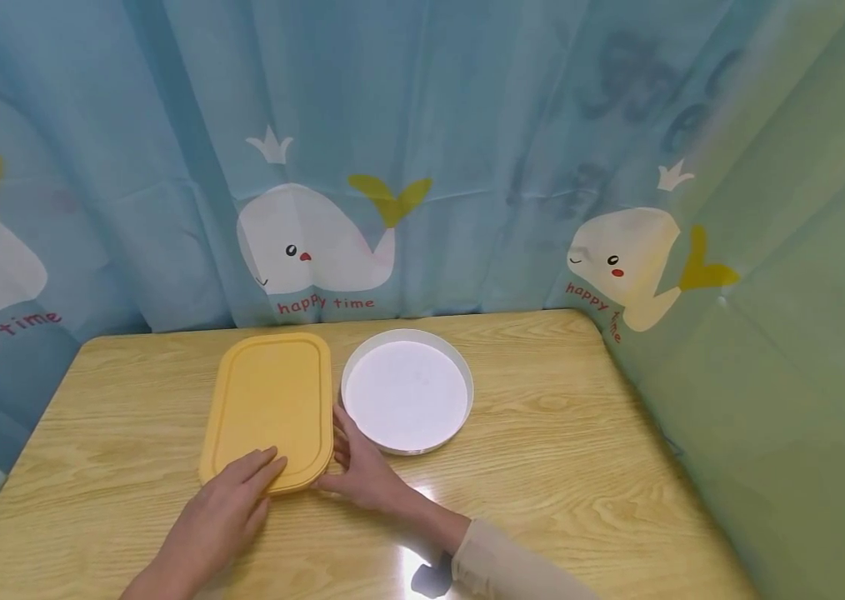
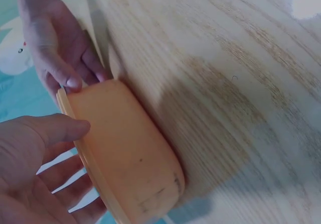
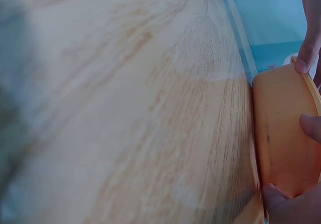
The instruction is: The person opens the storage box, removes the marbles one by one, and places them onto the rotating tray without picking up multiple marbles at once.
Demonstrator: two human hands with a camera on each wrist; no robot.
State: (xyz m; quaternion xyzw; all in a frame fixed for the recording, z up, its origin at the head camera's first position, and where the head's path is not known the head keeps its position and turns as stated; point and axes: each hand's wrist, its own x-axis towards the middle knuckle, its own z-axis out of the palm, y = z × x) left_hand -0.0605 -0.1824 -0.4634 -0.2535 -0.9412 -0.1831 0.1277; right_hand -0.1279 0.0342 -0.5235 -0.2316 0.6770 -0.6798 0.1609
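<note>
A yellow rectangular lidded plastic container [image 1: 276, 400] stands on the table, left of a round white tray [image 1: 407, 392]. My left hand [image 1: 223, 508] grips its near left corner, fingers over the lid. In the left wrist view, the thumb of that left hand [image 2: 30, 153] lies against the side wall of the container [image 2: 125, 148], just below the lid's rim. My right hand [image 1: 362, 475] holds the near right corner. In the right wrist view, the right hand [image 3: 296, 206] touches the container wall [image 3: 283, 133] low down. The container's inside is hidden by its lid.
The wood-grain table [image 1: 542, 467] ends at the back against a blue curtain [image 1: 467, 167] with whale prints. A green stretch of curtain [image 1: 805, 375] hangs along the right edge. The white tray's low rim stands close to the container's right side.
</note>
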